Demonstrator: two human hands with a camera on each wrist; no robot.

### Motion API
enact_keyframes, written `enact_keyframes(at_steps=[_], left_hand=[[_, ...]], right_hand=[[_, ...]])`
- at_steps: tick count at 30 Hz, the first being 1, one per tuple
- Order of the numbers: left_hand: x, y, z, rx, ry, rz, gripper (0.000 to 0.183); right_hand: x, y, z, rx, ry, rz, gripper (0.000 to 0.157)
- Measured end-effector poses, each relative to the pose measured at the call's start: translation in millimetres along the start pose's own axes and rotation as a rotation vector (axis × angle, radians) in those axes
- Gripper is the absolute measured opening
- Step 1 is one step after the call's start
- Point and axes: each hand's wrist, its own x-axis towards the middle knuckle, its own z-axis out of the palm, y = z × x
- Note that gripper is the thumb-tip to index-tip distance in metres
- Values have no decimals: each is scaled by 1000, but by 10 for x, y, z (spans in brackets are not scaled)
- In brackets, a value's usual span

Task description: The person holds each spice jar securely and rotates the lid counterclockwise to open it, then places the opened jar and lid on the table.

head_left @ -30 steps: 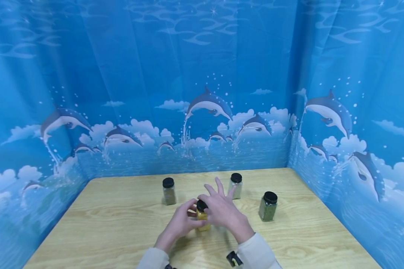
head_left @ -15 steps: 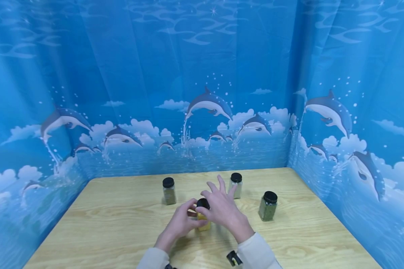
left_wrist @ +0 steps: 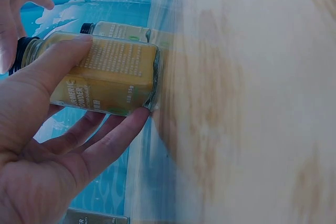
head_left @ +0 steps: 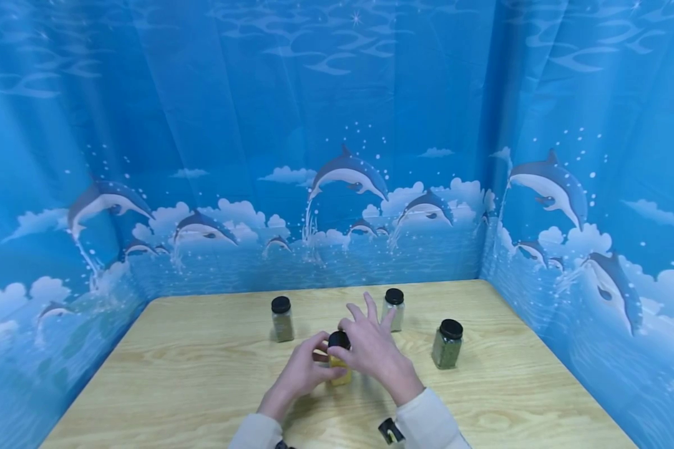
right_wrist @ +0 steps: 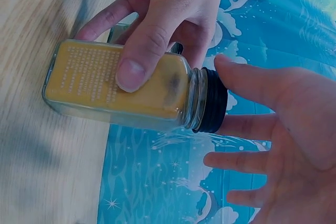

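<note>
A square glass jar of yellow turmeric powder [head_left: 340, 378] stands on the wooden table in front of me. My left hand [head_left: 303, 372] holds its body, thumb on one face and fingers round the other side. In the left wrist view, the label on the jar [left_wrist: 118, 72] reads turmeric powder. With thumb and index finger, my right hand [head_left: 377, 354] pinches the black lid [right_wrist: 214, 100]; its other fingers are spread out. Bare glass threads show between lid and jar shoulder in the right wrist view, so the lid sits high on the neck.
Three more black-lidded jars stand upright on the table [head_left: 185, 374]: a brownish one [head_left: 283, 325] at back left, a pale one [head_left: 397, 319] behind my right hand, and a green-herb one [head_left: 446, 350] at right. A blue dolphin curtain [head_left: 247, 137] borders the table.
My right hand has shifted slightly up and right, its fingers turned on the lid, and more of the lid shows. The left hand and the other jars stay in place.
</note>
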Motion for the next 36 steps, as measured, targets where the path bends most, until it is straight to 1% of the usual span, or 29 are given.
enact_keyframes(at_steps=[2, 6, 9, 13, 15, 18, 21, 25, 30, 33, 36], left_hand=[[8, -2, -5, -2, 0, -4, 37], [10, 5, -9, 8, 4, -8, 39], [4, 7, -7, 21, 9, 5, 41], [3, 9, -4, 27, 10, 8, 42], [7, 12, -5, 23, 7, -8, 42], [10, 14, -9, 16, 3, -13, 42], [9, 16, -13, 17, 2, -22, 43], [-2, 16, -15, 12, 2, -15, 44], [-13, 14, -9, -13, -5, 25, 38], [-11, 10, -2, -11, -4, 38, 36], [-2, 8, 2, -5, -4, 20, 36]], right_hand=[[-1, 0, 0, 6, -6, -5, 39], [3, -9, -1, 34, -37, -28, 28], [2, -20, -7, 44, -72, -47, 24], [-1, -31, -16, 31, -104, -60, 34], [1, -32, -17, 28, -114, -65, 38], [-3, -32, -20, 26, -122, -71, 42], [-10, -31, -31, 27, -131, -79, 44], [-22, -21, -38, 37, -140, -80, 43], [-14, -11, -39, 47, -135, -59, 45], [0, -8, -31, 36, -112, -43, 45], [3, -5, -20, 5, -92, -25, 47]])
